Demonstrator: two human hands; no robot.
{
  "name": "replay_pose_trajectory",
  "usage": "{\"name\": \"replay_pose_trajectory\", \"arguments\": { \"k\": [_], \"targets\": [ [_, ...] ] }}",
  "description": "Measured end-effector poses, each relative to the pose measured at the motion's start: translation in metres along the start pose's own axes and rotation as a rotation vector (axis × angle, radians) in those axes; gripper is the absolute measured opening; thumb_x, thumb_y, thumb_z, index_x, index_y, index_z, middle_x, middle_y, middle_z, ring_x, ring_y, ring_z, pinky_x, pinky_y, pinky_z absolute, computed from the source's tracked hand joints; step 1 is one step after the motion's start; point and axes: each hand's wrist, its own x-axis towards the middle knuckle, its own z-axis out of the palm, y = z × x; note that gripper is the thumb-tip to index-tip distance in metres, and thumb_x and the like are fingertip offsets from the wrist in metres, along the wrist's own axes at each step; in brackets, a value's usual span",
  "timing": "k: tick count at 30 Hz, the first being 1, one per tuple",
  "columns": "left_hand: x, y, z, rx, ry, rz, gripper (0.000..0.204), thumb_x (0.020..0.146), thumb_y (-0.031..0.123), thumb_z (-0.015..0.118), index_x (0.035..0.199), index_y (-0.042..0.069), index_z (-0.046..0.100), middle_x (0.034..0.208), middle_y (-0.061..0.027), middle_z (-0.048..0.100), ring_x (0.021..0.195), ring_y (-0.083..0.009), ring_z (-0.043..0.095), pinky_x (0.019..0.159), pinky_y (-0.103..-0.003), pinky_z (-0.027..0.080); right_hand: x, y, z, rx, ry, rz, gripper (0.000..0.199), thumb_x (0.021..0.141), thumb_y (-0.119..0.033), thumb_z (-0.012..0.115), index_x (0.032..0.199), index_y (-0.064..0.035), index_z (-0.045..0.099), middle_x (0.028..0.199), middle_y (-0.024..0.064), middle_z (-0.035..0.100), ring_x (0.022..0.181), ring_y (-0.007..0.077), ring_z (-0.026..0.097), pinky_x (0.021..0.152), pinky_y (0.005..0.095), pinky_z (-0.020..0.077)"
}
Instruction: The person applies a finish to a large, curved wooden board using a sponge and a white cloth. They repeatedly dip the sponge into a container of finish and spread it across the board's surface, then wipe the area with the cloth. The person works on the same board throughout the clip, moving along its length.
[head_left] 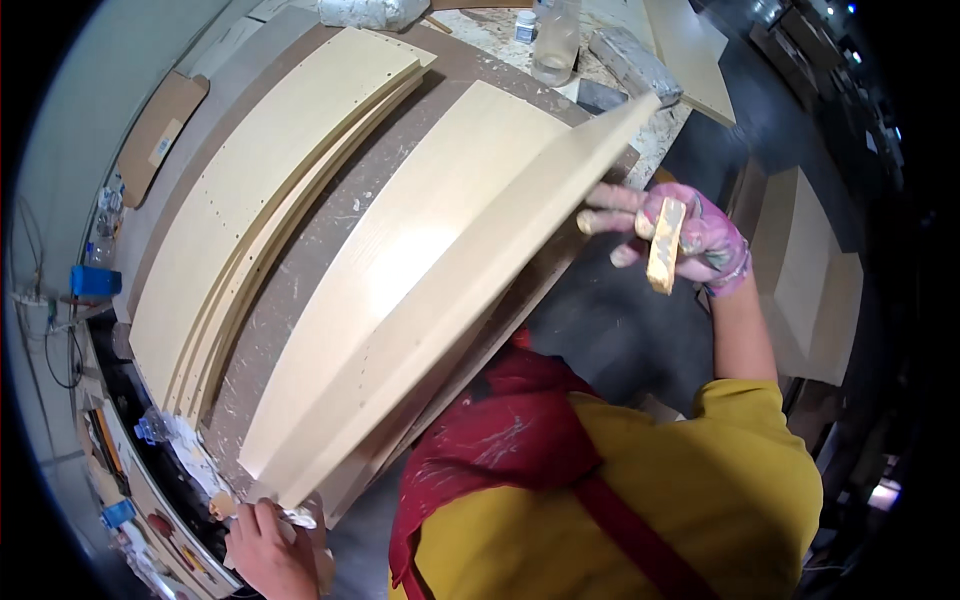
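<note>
A long pale wooden panel (470, 235) is tilted up on its edge in front of me, slanting from lower left to upper right. My left hand (270, 550) is bare, its fingers curled at the panel's lower left end, by a crumpled whitish bit of material. My right hand (712, 240) wears a stained pink and purple glove and is to the right of the panel. It holds a small wooden block (664, 245) with grey patches against the palm, while several fingers stretch toward the panel's edge. Another flat pale panel (400, 215) lies behind the tilted one.
A stack of curved pale panels (290, 150) with small holes lies on the left of the brown table (330, 215). A clear bottle (556, 45), a small white jar (525, 27) and a wrapped grey block (633, 62) stand at the back. More boards (800, 275) lean at right.
</note>
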Motion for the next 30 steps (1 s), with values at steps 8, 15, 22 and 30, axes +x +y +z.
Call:
{"name": "replay_pose_trajectory", "arguments": {
  "k": [8, 15, 22, 30],
  "targets": [
    [-0.039, 0.063, 0.065, -0.135, 0.118, -0.092, 0.031, 0.071, 0.007, 0.066, 0.100, 0.004, 0.058, 0.108, -0.0111, 0.061, 0.090, -0.0310, 0.059, 0.076, -0.040, 0.044, -0.014, 0.029, -0.023, 0.238, 0.202, 0.177, 0.039, 0.084, -0.010, 0.066, 0.117, 0.0070, 0.054, 0.110, 0.0159, 0.061, 0.108, 0.0353, 0.060, 0.096, 0.0475, 0.0483],
    [-0.024, 0.076, 0.135, -0.409, 0.069, -0.135, 0.024, 0.074, 0.013, 0.070, 0.093, 0.006, 0.058, 0.099, -0.0126, 0.061, 0.086, -0.0335, 0.056, 0.073, -0.043, 0.043, 0.005, 0.080, -0.074, -0.045, 0.320, 0.343, 0.037, 0.090, -0.015, 0.062, 0.122, 0.0021, 0.056, 0.111, 0.0099, 0.064, 0.100, 0.0175, 0.062, 0.086, 0.0288, 0.0502],
    [-0.014, -0.025, 0.184, -1.330, 0.510, -1.060, 0.052, 0.095, 0.022, 0.057, 0.133, -0.008, 0.042, 0.128, -0.0251, 0.052, 0.117, -0.0344, 0.053, 0.102, -0.041, 0.040, 0.001, 0.022, -0.089, -0.198, 0.382, 0.111, 0.039, 0.084, -0.016, 0.070, 0.117, 0.0027, 0.061, 0.121, 0.0152, 0.062, 0.103, 0.0200, 0.064, 0.086, 0.0300, 0.0529],
    [0.141, 0.131, 0.172, -0.818, 0.517, -0.149, 0.048, 0.083, 0.018, 0.066, 0.124, -0.003, 0.053, 0.139, -0.0222, 0.045, 0.129, -0.0388, 0.042, 0.109, -0.047, 0.030, 0.005, 0.053, -0.109, -0.005, 0.453, -0.104, 0.032, 0.091, -0.019, 0.062, 0.118, -0.0020, 0.056, 0.111, 0.0100, 0.065, 0.094, 0.0165, 0.064, 0.068, 0.0239, 0.0521]
  ]
}}
